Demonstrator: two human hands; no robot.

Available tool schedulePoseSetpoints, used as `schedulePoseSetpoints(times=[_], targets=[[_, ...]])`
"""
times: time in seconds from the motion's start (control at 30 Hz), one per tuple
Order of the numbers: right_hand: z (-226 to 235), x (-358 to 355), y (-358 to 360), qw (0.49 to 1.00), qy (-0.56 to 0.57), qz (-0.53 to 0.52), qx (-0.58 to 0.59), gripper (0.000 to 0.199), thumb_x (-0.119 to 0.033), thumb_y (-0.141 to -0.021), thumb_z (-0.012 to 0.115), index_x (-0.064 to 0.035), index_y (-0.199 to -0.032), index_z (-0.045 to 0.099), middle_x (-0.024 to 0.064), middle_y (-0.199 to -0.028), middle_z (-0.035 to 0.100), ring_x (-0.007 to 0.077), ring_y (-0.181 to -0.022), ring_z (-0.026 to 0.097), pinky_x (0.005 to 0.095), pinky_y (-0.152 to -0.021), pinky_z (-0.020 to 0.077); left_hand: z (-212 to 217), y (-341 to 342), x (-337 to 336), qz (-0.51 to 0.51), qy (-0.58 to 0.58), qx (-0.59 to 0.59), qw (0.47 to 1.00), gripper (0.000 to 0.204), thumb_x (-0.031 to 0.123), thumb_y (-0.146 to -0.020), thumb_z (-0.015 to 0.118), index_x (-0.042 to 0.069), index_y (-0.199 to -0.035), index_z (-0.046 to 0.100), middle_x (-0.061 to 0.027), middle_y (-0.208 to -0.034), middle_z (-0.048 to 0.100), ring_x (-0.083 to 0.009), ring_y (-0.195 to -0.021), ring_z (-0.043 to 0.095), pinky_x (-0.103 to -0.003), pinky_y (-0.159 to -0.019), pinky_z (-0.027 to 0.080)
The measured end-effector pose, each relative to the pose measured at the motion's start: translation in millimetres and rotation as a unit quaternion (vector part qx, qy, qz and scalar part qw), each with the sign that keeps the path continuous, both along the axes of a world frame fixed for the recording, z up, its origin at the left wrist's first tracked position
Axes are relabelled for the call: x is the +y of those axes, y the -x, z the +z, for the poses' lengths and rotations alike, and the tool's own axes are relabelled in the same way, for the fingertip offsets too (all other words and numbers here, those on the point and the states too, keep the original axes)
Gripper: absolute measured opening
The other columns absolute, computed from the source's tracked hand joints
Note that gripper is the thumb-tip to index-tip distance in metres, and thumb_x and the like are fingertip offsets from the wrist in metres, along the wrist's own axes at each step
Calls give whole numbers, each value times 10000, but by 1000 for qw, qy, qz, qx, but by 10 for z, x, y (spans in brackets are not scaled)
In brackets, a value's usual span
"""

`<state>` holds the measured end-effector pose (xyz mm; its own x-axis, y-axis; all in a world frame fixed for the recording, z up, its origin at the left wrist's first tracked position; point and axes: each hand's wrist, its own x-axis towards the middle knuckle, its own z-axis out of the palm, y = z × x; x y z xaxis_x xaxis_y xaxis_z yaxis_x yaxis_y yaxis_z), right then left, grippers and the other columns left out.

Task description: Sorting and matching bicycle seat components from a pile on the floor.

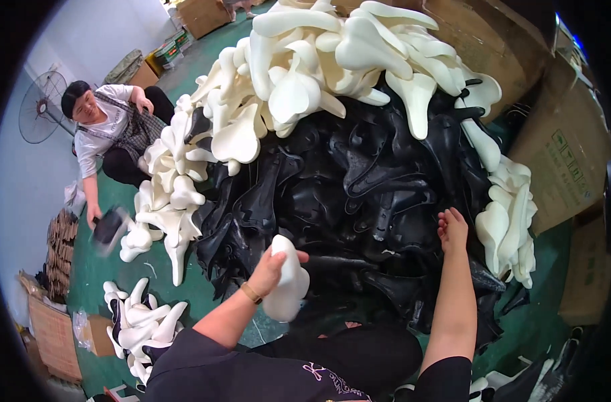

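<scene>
My left hand (pixel 270 266) grips a white saddle-shaped foam piece (pixel 286 285) just in front of my lap. Farther right, my right hand (pixel 451 229) reaches into a big heap of black saddle-shaped shells (pixel 345 194), its fingers resting on the black parts; what it touches under the fingers is hidden. White foam pieces (pixel 319 60) lie piled over the top and left of the heap, and more white ones (pixel 510 221) hang down its right side.
Another person (pixel 107 130) sits at the left on the green floor (pixel 91 268), holding a dark piece (pixel 107 228). A small stack of white pieces (pixel 141 325) lies at my lower left. Cardboard boxes (pixel 567 161) stand at right, a fan (pixel 42 107) at far left.
</scene>
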<state>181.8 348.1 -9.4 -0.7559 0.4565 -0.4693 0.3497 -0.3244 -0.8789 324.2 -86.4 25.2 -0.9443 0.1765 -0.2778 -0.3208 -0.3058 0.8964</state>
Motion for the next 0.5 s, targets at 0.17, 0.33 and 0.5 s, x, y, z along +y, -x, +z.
schedulePoseSetpoints(times=[0.17,0.33,0.5], targets=[[-356,-120,-393,790,-549,265,58,851,-417,-727,759,-79,-1407,377,236,-1150,598,399,-1095,563,469,-963,418,-436,24,437,37,137,34,989,527,243,-804,725,56,-1174,399,-86,-991,566,-159,-878,584,-323,-804,499],[-182,-290,-786,756,-577,281,-130,798,-413,-694,789,-88,-1321,418,203,-1210,584,398,-1116,551,469,-914,451,-296,-159,751,-240,296,217,899,558,338,-686,814,75,-1096,542,-86,-1096,552,-226,-1008,558,-346,-895,458],[43,-327,-922,802,-512,292,-100,746,-328,-623,834,-45,-1213,476,236,-1162,601,396,-1096,570,423,-894,475,-533,-566,817,-401,379,266,791,593,444,-674,781,94,-1089,543,-134,-1000,611,-332,-958,587,-400,-867,453]])
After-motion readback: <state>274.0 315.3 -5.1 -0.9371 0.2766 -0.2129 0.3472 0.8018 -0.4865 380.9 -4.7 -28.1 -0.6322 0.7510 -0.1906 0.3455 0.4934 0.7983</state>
